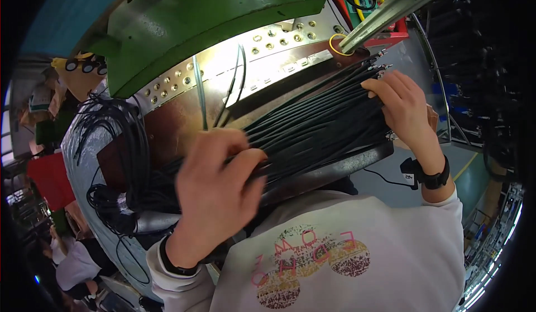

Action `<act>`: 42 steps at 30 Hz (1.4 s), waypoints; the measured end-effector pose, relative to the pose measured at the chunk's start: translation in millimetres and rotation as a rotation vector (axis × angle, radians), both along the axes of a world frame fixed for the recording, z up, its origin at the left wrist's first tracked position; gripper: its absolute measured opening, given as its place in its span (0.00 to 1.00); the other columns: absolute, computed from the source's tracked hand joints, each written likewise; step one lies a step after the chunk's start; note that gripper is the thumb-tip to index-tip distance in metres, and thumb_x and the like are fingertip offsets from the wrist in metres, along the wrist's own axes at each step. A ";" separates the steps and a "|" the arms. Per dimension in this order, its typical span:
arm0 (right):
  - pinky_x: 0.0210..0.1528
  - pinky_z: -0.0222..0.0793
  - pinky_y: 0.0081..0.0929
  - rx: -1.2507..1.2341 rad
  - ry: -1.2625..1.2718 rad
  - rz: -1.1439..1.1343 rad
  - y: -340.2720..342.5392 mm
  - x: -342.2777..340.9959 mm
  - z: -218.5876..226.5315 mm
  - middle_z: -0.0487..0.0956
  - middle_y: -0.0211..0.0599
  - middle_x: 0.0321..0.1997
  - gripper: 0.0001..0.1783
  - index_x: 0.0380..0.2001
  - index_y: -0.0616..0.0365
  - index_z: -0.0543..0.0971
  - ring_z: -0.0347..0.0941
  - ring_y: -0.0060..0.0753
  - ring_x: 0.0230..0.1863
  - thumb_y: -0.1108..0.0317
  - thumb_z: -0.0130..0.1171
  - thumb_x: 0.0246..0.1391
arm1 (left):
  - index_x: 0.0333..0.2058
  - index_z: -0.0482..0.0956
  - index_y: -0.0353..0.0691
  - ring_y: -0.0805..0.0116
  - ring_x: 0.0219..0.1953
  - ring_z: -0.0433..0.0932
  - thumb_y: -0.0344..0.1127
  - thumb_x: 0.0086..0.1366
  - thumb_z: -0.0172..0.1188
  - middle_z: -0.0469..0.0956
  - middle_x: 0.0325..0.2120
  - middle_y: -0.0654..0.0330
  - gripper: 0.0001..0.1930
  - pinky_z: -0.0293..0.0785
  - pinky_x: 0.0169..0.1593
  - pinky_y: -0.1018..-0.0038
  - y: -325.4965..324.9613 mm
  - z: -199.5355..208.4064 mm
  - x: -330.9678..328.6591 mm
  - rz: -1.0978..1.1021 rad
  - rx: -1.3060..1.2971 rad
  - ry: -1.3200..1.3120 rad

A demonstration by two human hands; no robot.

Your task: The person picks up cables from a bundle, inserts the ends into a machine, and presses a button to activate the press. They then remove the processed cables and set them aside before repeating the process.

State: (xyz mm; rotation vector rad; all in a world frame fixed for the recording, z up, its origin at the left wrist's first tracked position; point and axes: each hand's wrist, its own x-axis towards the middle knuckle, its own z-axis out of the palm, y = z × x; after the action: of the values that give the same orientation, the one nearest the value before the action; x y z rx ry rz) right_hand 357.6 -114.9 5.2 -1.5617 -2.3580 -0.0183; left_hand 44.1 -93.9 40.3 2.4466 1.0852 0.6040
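A thick row of black cables [312, 122] lies across a dark brown board, with small metal ends [385, 67] at the right. Over the cables' left part is my left hand [220, 183]. Its fingers are curled and smeared by motion, so its grip does not show clearly. My right hand [406, 105] is bent over the right end of the row, thumb and fingers drawn in around a black cable near its metal end. Just above my left hand, a few thin dark cables [200, 91] run up to the lit machine front.
A green machine body [218, 18] with a holed metal plate [271, 39] stands beyond the board. Coiled black cables [125, 127] hang at the left. A metal bar [391, 16] slants in at the upper right beside a red bin [397, 31]. Another person [81, 262] is at the lower left.
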 end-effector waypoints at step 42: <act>0.36 0.70 0.31 -0.235 0.648 0.265 47.9 -137.1 -40.1 0.75 0.43 0.35 0.10 0.32 0.62 0.72 0.73 0.46 0.35 0.80 0.58 0.45 | 0.58 0.63 0.40 0.83 0.13 0.56 0.50 0.73 0.32 0.65 0.13 0.66 0.25 0.50 0.18 0.85 -44.3 -26.8 0.7 0.375 -1.318 -1.377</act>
State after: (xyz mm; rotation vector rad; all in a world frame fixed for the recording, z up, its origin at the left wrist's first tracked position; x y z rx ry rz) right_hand 220.4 -67.0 -35.0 -1.0958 -2.0514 0.7308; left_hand 44.8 -138.2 13.5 0.4176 0.7810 0.9622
